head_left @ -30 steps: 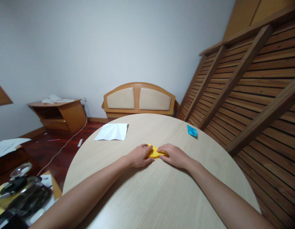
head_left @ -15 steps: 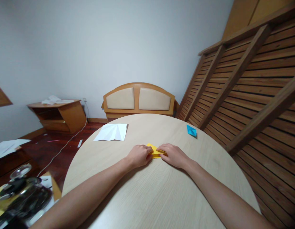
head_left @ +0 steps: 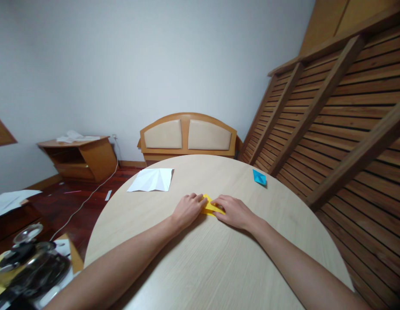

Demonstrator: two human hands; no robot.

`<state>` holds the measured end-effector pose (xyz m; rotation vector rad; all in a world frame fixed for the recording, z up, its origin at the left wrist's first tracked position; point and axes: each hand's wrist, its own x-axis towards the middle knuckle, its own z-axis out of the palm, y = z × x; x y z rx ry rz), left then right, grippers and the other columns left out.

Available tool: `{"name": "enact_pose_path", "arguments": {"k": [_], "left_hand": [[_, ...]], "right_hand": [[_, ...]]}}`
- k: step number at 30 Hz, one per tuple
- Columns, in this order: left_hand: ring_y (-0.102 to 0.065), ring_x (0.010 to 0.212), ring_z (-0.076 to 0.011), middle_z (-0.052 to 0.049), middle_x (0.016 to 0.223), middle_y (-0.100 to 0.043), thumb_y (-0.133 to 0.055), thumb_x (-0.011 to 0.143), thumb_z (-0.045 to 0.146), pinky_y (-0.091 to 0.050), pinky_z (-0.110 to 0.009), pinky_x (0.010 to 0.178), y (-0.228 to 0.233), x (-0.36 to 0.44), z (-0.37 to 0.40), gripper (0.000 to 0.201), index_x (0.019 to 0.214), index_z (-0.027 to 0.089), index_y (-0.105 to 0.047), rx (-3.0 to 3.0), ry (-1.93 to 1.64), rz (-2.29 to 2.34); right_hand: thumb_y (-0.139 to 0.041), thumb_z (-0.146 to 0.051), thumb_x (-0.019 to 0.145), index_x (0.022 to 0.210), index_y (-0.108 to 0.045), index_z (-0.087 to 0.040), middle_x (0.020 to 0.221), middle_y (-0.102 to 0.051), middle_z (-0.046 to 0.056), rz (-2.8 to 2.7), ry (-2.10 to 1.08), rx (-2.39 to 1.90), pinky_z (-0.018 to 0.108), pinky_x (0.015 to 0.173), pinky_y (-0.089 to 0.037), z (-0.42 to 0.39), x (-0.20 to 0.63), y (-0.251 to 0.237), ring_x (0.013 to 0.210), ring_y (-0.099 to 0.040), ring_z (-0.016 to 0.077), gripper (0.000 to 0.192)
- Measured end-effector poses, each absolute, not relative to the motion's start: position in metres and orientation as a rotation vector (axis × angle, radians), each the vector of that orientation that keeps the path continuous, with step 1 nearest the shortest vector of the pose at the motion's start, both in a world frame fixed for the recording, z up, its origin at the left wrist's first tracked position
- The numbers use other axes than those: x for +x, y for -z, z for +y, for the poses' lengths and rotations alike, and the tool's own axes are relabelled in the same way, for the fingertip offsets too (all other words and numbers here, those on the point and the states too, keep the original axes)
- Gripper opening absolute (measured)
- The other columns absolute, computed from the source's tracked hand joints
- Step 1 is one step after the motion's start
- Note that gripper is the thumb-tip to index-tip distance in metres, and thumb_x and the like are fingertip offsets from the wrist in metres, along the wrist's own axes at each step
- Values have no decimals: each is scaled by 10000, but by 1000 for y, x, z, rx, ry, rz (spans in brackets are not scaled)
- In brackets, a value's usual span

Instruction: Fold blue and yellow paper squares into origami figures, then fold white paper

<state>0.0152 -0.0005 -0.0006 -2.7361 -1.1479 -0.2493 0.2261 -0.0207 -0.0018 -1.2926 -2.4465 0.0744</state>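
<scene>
A creased white sheet (head_left: 152, 179) lies far left on the round table (head_left: 219, 267). Both forearms stretch forward; the left hand (head_left: 187, 209) and right hand (head_left: 234, 211) lie palm-down, each grip pressing the yellow folded paper (head_left: 210, 206) between them. A blue paper piece (head_left: 259, 177) sits off right.

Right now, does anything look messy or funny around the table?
On the table nothing stands out: both hands press the yellow paper flat. On the floor, though, a white scrap lies loose and a white cable trails across the boards.
</scene>
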Motion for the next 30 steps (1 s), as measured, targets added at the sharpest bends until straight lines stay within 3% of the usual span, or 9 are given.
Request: {"name": "enact_pose_path", "arguments": {"k": [6,10,17,23,30], "left_hand": [[-641,1081,-254,-98,1196,-665,-527,952,194,-506,-347,922,7,14,4,377,1328,214,-530,-2835,405,-1120],[-629,1154,-241,-88,1326,-618,-504,949,166,-504,-348,965,15,11,8,426,1365,258,-521,-2903,538,-1121],[-590,1225,-222,-71,1403,-566,-474,923,103,-476,-347,1036,20,10,11,507,1412,237,-502,-2921,698,-1178],[-638,1155,-242,-52,1332,-627,-464,940,151,-530,-365,955,15,10,8,439,1362,239,-550,-2852,657,-1278],[-709,983,-247,-76,1191,-703,-485,960,203,-559,-321,795,7,15,1,375,1327,242,-550,-2759,520,-1316]], "right_hand": [[-623,-493,852,1074,-680,-217,957,-711,70,-2414,-110,-1345,304,755,-435,-26,223,-7,863,-635,228,358],[-623,-532,835,1231,-626,-254,955,-711,34,-2382,-213,-1352,294,731,-431,-28,225,-13,830,-633,213,484],[-633,-566,807,1225,-642,-236,973,-702,56,-2356,-272,-1352,307,753,-436,-25,228,-9,847,-615,223,533],[-617,-548,825,1253,-635,-205,1181,-679,99,-2248,-322,-1395,337,840,-470,-18,233,-3,943,-645,237,549],[-592,-426,849,1158,-667,-235,1137,-714,60,-2174,-176,-1591,341,834,-473,-19,224,-1,993,-660,252,371]]}}
